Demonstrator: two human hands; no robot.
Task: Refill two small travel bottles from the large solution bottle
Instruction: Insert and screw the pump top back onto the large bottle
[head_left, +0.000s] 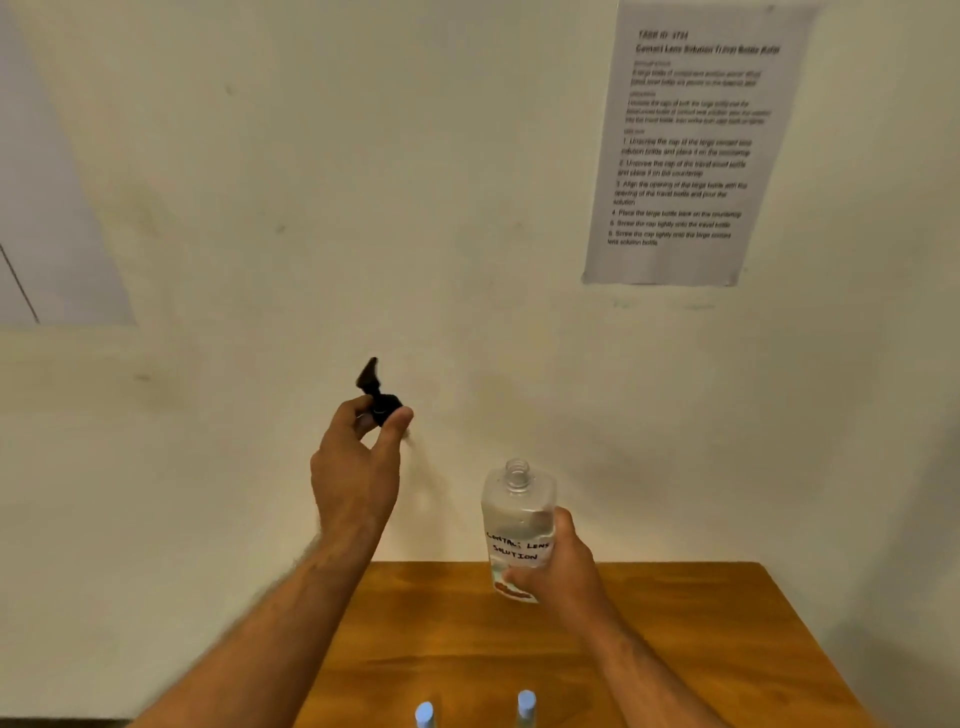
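The left hand (358, 467) pinched the black pump cap (378, 395) aloft; its dangling tube could drip. The right hand (558, 566) gripped the uncapped large bottle (517, 525), marked "CONTACT LENS SOLUTION", above the tabletop (701, 649); a tilt might spill it. Two blue-capped travel bottles (525, 704) stood at the near edge. The wall sheet (691, 145) was mostly blurred

Warm, rather dim indoor light tints the wall (467, 208) yellowish, and the whole frame is soft. The paper notice (691, 145) at the upper right is blurred, only its larger lines half readable. A faint shadow of my left hand (353, 478) falls on the wall to its right. The table (701, 649) edges bow from wide-angle distortion, and the corners darken slightly.
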